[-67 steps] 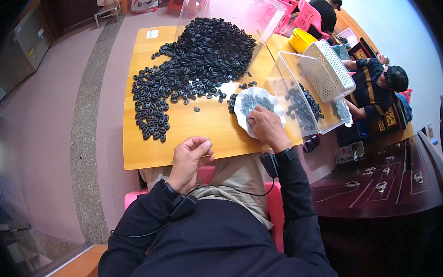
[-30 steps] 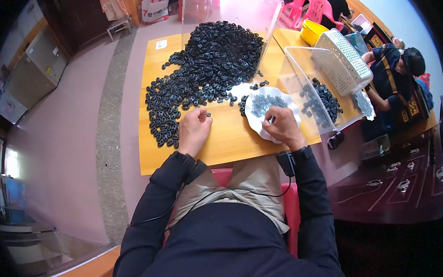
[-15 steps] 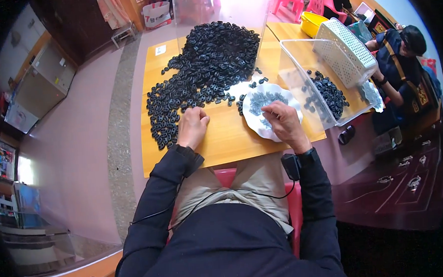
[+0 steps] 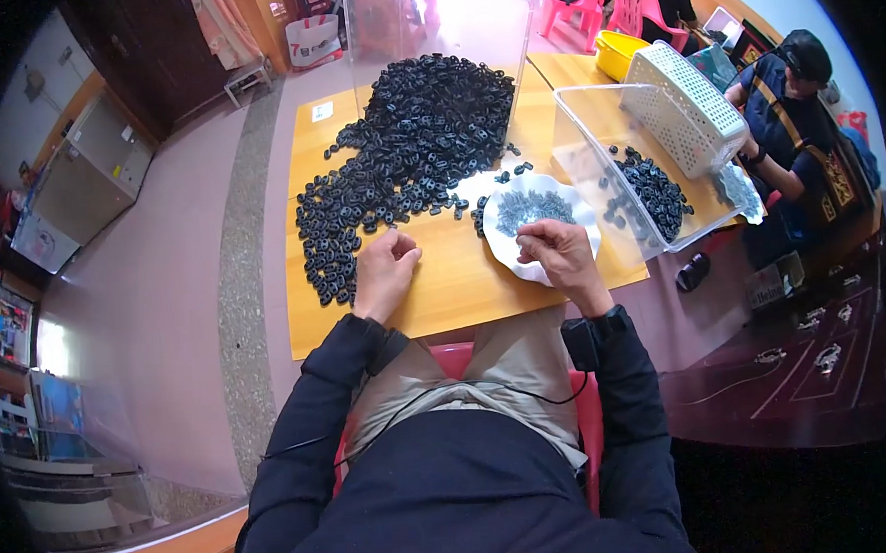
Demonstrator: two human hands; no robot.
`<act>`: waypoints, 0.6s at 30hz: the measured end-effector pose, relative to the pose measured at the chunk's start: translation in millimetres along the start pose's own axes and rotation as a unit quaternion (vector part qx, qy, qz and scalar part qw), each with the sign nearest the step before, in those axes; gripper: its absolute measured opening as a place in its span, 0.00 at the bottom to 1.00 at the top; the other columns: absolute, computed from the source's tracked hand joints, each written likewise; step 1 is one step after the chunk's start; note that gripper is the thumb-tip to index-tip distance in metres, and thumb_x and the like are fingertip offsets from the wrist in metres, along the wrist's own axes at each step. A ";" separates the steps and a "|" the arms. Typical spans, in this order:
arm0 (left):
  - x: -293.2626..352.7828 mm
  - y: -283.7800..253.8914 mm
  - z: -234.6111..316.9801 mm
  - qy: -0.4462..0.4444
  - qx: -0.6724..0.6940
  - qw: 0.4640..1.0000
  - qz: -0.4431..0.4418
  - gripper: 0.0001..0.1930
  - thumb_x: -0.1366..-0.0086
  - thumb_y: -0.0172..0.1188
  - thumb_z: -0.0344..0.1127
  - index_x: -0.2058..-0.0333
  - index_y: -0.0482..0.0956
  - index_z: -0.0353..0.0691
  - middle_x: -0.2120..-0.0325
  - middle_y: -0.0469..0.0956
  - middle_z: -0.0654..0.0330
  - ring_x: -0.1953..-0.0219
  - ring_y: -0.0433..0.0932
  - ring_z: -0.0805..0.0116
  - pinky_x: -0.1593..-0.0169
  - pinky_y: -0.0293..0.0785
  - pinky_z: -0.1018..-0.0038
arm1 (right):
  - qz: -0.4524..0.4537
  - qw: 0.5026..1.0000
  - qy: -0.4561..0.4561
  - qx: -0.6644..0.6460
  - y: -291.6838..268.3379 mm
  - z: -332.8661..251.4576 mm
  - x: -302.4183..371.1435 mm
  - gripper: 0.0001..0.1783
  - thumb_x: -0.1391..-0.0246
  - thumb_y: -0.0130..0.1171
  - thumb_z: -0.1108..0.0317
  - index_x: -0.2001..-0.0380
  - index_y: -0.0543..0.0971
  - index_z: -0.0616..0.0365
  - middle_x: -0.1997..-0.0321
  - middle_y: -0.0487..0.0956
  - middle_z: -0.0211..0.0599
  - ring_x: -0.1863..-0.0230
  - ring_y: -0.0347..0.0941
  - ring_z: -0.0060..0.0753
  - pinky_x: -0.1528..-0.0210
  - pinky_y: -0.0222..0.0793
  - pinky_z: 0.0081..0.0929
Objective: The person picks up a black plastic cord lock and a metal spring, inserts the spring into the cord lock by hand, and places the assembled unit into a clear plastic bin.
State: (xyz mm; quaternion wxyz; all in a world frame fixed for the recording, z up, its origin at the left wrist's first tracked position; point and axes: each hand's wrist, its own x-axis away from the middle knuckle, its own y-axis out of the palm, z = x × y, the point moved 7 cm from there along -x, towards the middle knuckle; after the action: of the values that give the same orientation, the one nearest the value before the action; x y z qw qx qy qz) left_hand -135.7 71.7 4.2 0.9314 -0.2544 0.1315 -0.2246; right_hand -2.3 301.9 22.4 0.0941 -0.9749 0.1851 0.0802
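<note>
My left hand (image 4: 385, 274) is above the wooden table, fingers curled and thumb against the forefinger; what it pinches, if anything, is too small to make out. Beside it spreads a big heap of small black plastic pieces (image 4: 435, 117) with holes in them, reaching from a clear bin toward me. My right hand (image 4: 564, 260) hangs over the near part of a white scalloped plate (image 4: 496, 246), thumb and fingertips pressed together; anything between them cannot be seen. Many small greyish, shiny parts (image 4: 535, 208) lie on the plate. A few black pieces sit at the plate's left edge.
A clear plastic bin (image 4: 438, 21) lies behind the heap. To the right, another clear bin (image 4: 608, 173) holds black pieces (image 4: 654, 195), with a white perforated basket (image 4: 690, 113) against it. A yellow basin (image 4: 618, 55) stands farther back. Another person (image 4: 790, 108) sits at the right.
My right hand has drawn back from the middle of the plate toward me, its fingers still pinched. The left hand has barely shifted and stays closed. The whole view has tilted slightly.
</note>
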 end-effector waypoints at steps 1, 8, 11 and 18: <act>3.5 2.5 -9.7 -0.062 0.105 0.993 -0.003 0.05 0.42 0.62 0.28 0.69 0.77 0.33 0.77 0.79 0.59 0.74 0.78 0.72 0.70 0.73 0.78 | -0.001 1.000 0.001 0.001 4.3 -3.0 1.1 0.05 0.45 0.58 0.77 0.66 0.79 0.66 0.74 0.79 0.32 0.73 0.76 0.20 0.68 0.75 0.18; 40.9 30.2 -0.4 -0.168 0.441 0.878 -0.085 0.10 0.39 0.60 0.25 0.59 0.76 0.30 0.68 0.79 0.57 0.68 0.79 0.72 0.63 0.78 0.79 | -0.064 0.997 0.005 -0.045 51.3 -20.9 12.3 0.03 0.43 0.56 0.77 0.67 0.77 0.66 0.73 0.77 0.31 0.73 0.75 0.18 0.69 0.73 0.16; 58.9 40.4 12.6 -0.216 0.486 0.838 -0.121 0.09 0.39 0.60 0.25 0.59 0.76 0.30 0.68 0.79 0.57 0.67 0.79 0.72 0.61 0.78 0.79 | -0.102 0.993 -0.015 -0.059 70.5 -20.7 15.9 0.02 0.44 0.57 0.78 0.68 0.77 0.67 0.69 0.76 0.31 0.71 0.74 0.18 0.68 0.72 0.15; 74.7 50.2 20.7 -0.214 0.557 0.782 -0.181 0.09 0.36 0.57 0.27 0.57 0.78 0.33 0.64 0.80 0.59 0.65 0.79 0.74 0.58 0.79 0.78 | -0.099 0.992 -0.058 -0.048 84.2 -28.4 21.1 0.02 0.49 0.61 0.77 0.71 0.79 0.64 0.71 0.76 0.32 0.71 0.71 0.19 0.70 0.67 0.17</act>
State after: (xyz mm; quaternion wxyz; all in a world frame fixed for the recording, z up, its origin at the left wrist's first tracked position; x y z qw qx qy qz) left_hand -46.0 82.7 -15.1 0.8576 0.2482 -0.2672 -0.3628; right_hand -11.2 211.6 33.0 0.0650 -0.9856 0.0780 0.1356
